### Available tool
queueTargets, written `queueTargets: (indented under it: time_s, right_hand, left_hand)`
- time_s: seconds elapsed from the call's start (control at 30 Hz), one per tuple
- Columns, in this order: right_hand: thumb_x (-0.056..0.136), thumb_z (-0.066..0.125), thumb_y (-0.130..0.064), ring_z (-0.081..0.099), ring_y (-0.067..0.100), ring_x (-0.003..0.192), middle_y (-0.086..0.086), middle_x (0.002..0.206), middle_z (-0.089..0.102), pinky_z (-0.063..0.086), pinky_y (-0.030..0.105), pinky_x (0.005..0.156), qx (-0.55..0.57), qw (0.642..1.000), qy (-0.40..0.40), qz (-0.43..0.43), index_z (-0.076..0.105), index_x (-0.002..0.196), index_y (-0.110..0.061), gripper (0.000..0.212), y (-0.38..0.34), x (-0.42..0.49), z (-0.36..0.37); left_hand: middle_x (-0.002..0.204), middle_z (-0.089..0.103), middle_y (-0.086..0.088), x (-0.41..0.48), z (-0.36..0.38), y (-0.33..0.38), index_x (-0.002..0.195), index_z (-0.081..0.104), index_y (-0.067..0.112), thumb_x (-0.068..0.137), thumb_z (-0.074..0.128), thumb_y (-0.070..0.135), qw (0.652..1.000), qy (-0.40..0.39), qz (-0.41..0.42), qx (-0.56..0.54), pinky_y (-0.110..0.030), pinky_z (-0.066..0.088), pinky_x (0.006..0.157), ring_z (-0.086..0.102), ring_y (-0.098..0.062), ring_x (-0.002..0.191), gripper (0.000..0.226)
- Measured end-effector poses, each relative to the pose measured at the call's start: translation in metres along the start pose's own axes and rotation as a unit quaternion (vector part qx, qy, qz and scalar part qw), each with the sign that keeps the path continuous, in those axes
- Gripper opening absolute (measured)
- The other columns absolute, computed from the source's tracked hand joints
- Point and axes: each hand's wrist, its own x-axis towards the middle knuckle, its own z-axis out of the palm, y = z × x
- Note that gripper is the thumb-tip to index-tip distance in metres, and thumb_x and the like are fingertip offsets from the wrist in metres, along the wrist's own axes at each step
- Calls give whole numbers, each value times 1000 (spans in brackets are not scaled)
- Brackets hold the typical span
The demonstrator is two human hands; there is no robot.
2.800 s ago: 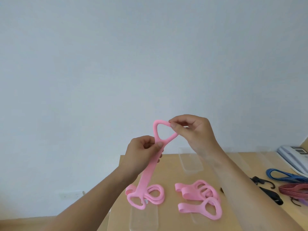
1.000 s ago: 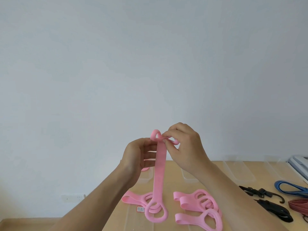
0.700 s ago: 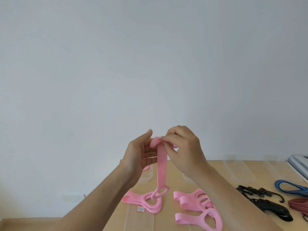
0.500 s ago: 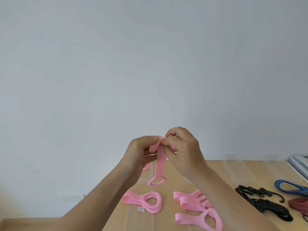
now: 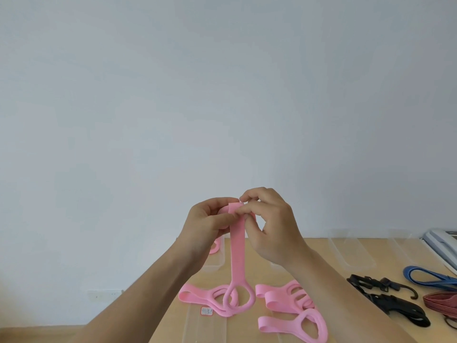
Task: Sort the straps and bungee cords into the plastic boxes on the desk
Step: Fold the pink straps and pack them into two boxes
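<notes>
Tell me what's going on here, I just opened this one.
A person holds a pink strap up over the desk, its top end pinched between the left hand and the right hand, its ring end hanging by a second pink strap lying below. A pile of pink straps lies loose to the right. Further right sit black hooked cords, a blue strap and dark red cords, outside the clear plastic boxes.

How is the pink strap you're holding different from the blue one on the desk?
The pink strap hangs straight down, pinched by the left hand and right hand; the blue strap lies flat on the desk. The pink strap ends in a round ring; the blue strap is one long narrow loop. Both are flat bands.
</notes>
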Motion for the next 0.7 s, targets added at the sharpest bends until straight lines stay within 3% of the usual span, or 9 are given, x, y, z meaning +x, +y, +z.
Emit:
queueTargets:
  time_s: [0.17,0.27,0.43,0.53,0.7]
  right_hand:
    - [79,63,0,61,13,94,-10,93,66,50,29,78,53,998,2,36,76,79,-18,23,-2,4,-7]
    - [80,63,-4,61,12,93,-11,93,68,50,27,76,61,997,-12,55,76,89,-19,22,-3,7,-11]
    - [88,58,-22,64,7,79,-17,84,65,51,25,72,21,991,-98,92,76,100,-20,21,-5,14,-17]
    - [92,64,-16,64,7,74,-16,78,66,52,25,71,35,982,-147,115,75,95,-19,13,-7,16,-19]
    - [87,66,-5,66,9,72,-11,75,69,54,24,71,69,975,-152,146,74,88,-19,16,-9,18,-21]
  left_hand:
    - [106,78,-17,-4,3,-1,113,75,7,93,68,0,999,12,2,52,-52,57,101,74,-35,104,23]
    - [105,79,-11,-5,5,1,112,76,12,93,67,4,996,22,8,81,-53,57,100,74,-31,103,22]
    - [98,73,-11,-7,7,1,117,65,25,77,69,26,996,55,-2,69,-61,53,99,71,-36,101,40]
    - [102,71,-15,-8,7,-2,118,62,28,76,72,31,996,52,-3,67,-65,53,94,71,-37,101,44]
    - [100,74,-8,-11,9,-6,122,59,27,74,73,32,997,50,7,64,-54,56,99,73,-30,98,49]
